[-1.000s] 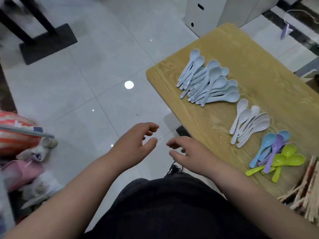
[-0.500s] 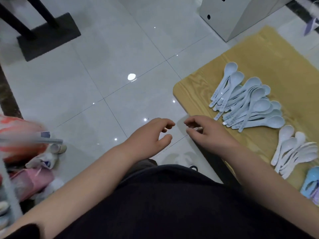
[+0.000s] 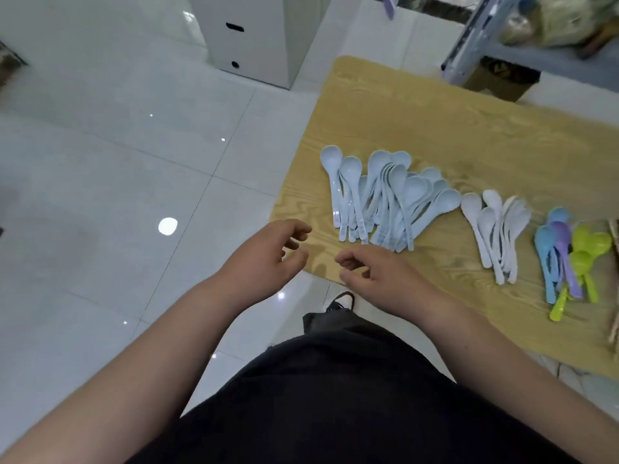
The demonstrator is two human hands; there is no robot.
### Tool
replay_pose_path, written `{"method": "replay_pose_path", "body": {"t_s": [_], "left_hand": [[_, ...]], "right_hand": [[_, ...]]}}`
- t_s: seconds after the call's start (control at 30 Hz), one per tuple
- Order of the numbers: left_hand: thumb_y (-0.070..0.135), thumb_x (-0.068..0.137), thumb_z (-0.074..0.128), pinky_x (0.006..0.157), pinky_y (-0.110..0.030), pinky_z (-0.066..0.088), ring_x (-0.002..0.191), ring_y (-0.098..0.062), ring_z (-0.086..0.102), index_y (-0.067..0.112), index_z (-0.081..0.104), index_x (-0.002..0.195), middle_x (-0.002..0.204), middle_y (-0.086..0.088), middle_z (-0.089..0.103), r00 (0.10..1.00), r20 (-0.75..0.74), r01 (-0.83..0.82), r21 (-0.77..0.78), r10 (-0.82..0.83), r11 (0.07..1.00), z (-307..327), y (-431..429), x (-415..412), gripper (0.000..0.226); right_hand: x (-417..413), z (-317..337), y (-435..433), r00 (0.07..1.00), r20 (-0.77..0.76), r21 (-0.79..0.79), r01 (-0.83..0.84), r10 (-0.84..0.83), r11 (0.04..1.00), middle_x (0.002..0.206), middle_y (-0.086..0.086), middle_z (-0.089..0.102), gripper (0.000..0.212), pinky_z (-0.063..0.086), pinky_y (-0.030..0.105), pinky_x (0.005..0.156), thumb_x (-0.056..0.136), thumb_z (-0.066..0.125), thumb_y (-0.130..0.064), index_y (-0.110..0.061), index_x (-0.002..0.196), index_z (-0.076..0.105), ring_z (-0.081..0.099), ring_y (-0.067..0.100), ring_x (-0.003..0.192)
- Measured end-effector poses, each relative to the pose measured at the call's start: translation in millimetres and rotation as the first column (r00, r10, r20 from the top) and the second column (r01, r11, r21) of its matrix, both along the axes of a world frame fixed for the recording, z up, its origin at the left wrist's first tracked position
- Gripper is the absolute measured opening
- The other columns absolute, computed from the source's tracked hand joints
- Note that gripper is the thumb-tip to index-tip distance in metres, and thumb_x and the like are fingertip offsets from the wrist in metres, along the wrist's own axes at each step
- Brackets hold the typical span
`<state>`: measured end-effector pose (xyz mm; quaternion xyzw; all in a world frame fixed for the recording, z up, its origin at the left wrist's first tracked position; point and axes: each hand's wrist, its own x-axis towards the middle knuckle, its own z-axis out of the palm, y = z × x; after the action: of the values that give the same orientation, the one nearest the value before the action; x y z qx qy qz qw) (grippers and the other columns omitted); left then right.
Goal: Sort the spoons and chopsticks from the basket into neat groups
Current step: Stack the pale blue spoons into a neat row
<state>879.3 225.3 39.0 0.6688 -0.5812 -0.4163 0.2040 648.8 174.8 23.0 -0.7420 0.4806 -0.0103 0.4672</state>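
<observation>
Pale blue plastic spoons (image 3: 388, 202) lie in a loose fanned heap on a wood-grain table (image 3: 435, 112), with their bowls pointing away from the person and their handles toward them. Every position below is given from this heap.

Just right of the heap sits a smaller group of white spoons (image 3: 495, 229). Further right is a mixed cluster of blue, purple and lime green spoons (image 3: 566, 259). Beyond that, at the frame's right edge, thin pale sticks (image 3: 614, 236) are probably the chopsticks, though they are cut off and blurred. No basket is in view.

The left hand (image 3: 264, 259) hovers below and left of the heap, over the table's near corner. The right hand (image 3: 378, 279) hovers directly below the heap's handle ends, near them but not touching. Both hands have loosely curled fingers, with the thumb close to the fingertips, and hold nothing.

The spoons look light, stiff and smooth. They would likely slide on the slick tabletop rather than break. The handles are the natural place to pinch them. Because the handles lie side by side, several could be gathered at once, and pressing the heap from both sides should square it up.
</observation>
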Motion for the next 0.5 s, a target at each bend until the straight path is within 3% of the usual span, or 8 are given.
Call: {"method": "replay_pose_path", "body": {"t_s": [0.33, 0.5], "left_hand": [[0.024, 0.093, 0.059, 0.091, -0.032, 0.053, 0.102, 0.001, 0.060, 0.032, 0.057, 0.125, 0.113, 0.017, 0.061, 0.995, 0.000, 0.095, 0.100, -0.096, 0.990, -28.3, -105.4, -23.1, 0.033], [0.026, 0.093, 0.059, 0.084, -0.029, 0.052, 0.098, -0.003, 0.061, 0.030, 0.055, 0.128, 0.116, 0.011, 0.061, 0.985, 0.070, 0.143, 0.181, -0.158, 0.973, -52.0, -156.1, -3.2, 0.036]], "right_hand": [[-7.0, -26.4, -93.1, 0.992, -0.079, -0.034, 0.100, -0.102, 0.994, 0.117, -0.012, 0.061, 0.025, 0.049, 0.029, 0.093, 0.095, 0.056, -0.036, -0.029, 0.119, 0.062, 0.056, 0.001, 0.106], [10.3, -50.1, -116.4, 0.939, -0.255, -0.043, 0.229, -0.232, 0.973, 0.128, -0.001, 0.055, 0.040, 0.053, 0.039, 0.088, 0.097, 0.054, -0.038, -0.022, 0.134, 0.051, 0.058, 0.017, 0.109]]}}
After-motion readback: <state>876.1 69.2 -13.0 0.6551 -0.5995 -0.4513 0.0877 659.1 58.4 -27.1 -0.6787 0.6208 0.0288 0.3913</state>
